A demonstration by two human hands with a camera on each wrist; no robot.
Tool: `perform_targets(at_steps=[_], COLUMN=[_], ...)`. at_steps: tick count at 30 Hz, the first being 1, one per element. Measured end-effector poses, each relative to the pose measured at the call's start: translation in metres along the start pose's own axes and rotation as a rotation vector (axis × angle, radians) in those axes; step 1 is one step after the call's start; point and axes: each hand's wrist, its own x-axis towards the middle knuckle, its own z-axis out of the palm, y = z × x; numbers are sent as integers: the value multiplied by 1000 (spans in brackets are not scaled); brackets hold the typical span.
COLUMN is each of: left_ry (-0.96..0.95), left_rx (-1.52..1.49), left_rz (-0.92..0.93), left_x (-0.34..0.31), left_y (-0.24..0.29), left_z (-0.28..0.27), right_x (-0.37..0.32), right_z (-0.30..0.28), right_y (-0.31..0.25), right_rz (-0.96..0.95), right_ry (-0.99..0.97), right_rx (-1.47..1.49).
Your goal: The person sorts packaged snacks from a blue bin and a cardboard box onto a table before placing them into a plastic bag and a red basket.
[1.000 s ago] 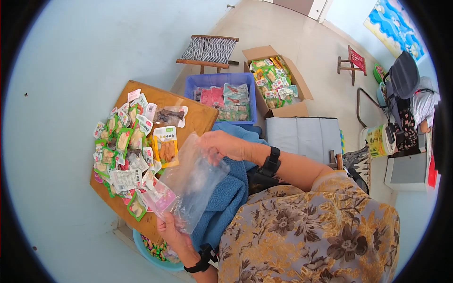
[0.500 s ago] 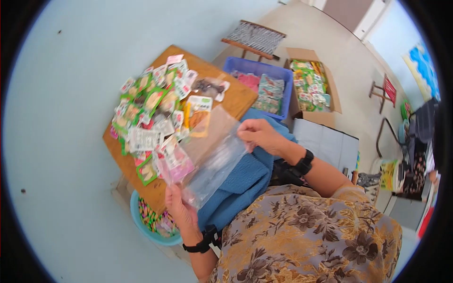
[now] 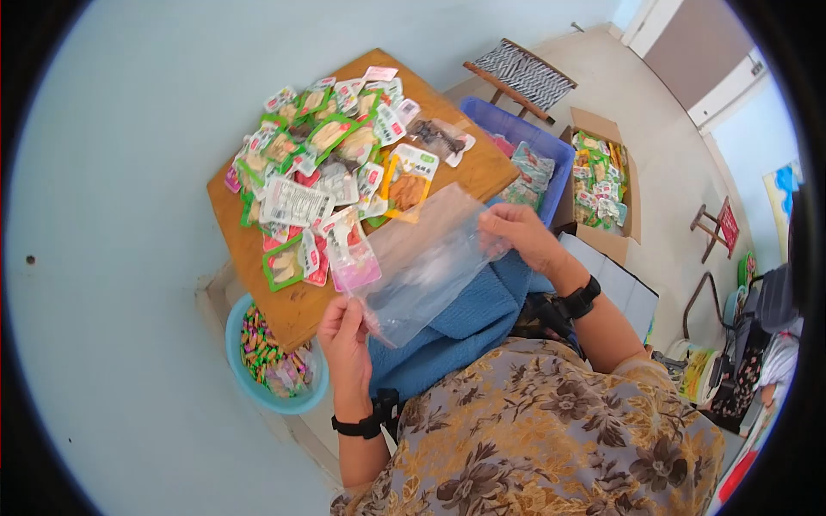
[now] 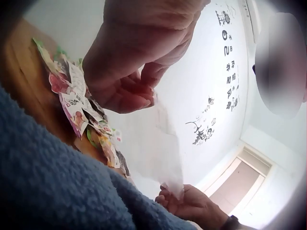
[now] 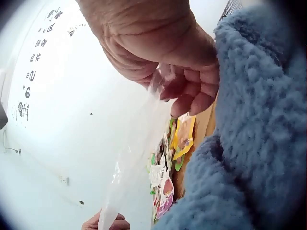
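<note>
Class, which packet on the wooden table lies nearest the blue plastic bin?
The clear packet of dark brown food, just above and right of the yellow-edged packet in the head view. The other packets lie farther from the bin.

I read this as a lived-in home: pale blue walls (image 3: pixel 112 189), black lettering (image 4: pixel 228 62), a door (image 3: pixel 701 56) well apart from the desk (image 3: pixel 486 168), a low woven stool (image 3: pixel 525 73) and a fleecy blanket (image 3: pixel 469 305) nearer it. Yet packets (image 3: pixel 297 202) heaped on the desk, with a loaded crate (image 3: pixel 516 127) and cardboard box (image 3: pixel 602 243) near it, suggest a stockroom.
</note>
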Motion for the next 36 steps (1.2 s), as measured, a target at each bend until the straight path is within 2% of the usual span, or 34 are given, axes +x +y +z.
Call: perform_targets(at_steps=[4, 8, 10, 14, 16, 19, 22, 23, 25, 29, 35, 36], left_ry=[-94, -71, -46, -101, -198, -276, -286, -282, -245, -172, -130, -110], left_rx=[37, 57, 87, 163, 193, 208, 210, 206, 212, 269, 178, 132], left_rz=[31, 56, 71, 82, 90, 75, 50, 53, 57, 52, 44, 46], left_x=[-1, -1, -3, -6, -9, -11, -13, -14, -13, -13, -11, -11], left_y=[0, -3, -1, 2, 2, 3, 4, 3, 2, 3, -2, -2], left_z=[-4, -4, -2, -5, -7, -9, -12, -13, -15, -14, -11, -11], right_x=[10, 14, 16, 20, 23, 32, 34, 35, 38, 37, 38, 36], right_z=[-6, -3, -1, 0, -4, -7, 2, 5, 9, 9, 12, 15], right_y=[5, 8, 11, -4, -12, -12, -14, -14, -15, -29, -40, -43], right_rz=[-96, -66, -123, -57, 47, 49, -30, -30, -147, -196, -218, -236], right_ry=[41, 48, 87, 65, 35, -70, -22, -26, 83, 104, 54, 103], right_rx=[56, 36, -108, -83, -30, -62, -95, -100, 13, 12, -83, -178])
